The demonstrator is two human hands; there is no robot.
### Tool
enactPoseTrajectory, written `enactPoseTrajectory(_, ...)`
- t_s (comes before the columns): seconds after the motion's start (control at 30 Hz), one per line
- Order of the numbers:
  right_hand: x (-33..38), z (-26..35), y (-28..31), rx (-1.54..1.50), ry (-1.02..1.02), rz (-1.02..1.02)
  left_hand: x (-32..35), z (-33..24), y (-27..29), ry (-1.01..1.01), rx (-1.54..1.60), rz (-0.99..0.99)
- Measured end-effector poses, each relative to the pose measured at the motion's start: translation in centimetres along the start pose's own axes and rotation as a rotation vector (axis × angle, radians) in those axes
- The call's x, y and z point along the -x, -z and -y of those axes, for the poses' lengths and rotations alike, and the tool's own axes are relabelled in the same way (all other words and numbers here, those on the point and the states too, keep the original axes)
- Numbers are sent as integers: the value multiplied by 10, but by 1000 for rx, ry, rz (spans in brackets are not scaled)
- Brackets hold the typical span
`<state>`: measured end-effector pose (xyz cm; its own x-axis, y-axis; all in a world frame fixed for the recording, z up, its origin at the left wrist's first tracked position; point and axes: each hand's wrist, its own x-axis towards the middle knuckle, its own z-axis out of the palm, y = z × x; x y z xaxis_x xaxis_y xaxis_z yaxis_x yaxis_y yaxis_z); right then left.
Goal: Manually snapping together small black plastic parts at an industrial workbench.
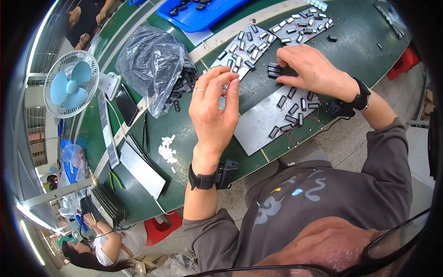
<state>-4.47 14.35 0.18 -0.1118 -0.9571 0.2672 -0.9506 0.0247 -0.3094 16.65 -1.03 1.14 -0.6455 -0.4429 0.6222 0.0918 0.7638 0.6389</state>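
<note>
Over the dark green surface (184,134), the left hand (214,108) is raised with its fingers curled together, the fingertips (224,74) pinched near the edge of a flat grey metal plate (258,122); whether this grip holds a small part cannot be told. The right hand (311,69) lies flat with fingers spread apart and pressed down on a cluster of small black rectangular components (274,70) between two plates. More of the same black parts sit in loose rows on the grey plate just below that hand, and on two further grey plates (251,46) beyond it. To the left lies a crumpled clear plastic bag (152,64) of black parts, with a small pile of white bits (167,148) nearer the surface's front edge. A blue plastic tray (203,14) rests at the far side, and a small white desk fan with blue blades (71,84) stands at the left end.
</note>
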Motion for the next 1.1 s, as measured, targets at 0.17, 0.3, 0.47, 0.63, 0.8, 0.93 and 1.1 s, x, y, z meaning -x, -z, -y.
enactPoseTrajectory(0.17, -6, 3, -3, 14, 63, -78, 2, -1, 4, -62, -114, 14)
enactPoseTrajectory(0.3, -9, 1, -2, -20, 45, -6, 2, -3, 4, -90, -67, 20)
enactPoseTrajectory(0.47, -7, -5, -2, -9, 37, 41, 2, -3, 5, -100, -61, 23)
enactPoseTrajectory(0.63, -4, -9, 6, -58, 7, 86, 2, -8, 9, -74, -62, 12)
enactPoseTrajectory(0.8, 16, -32, 2, -27, 4, 78, -4, -11, -2, -111, -84, 57)
enactPoseTrajectory(0.93, -2, -28, -20, -4, 126, 16, 7, -19, 18, -51, -172, 78)
enactPoseTrajectory(1.1, 9, -35, -11, -83, 34, 23, 3, -25, 19, -28, -165, 53)
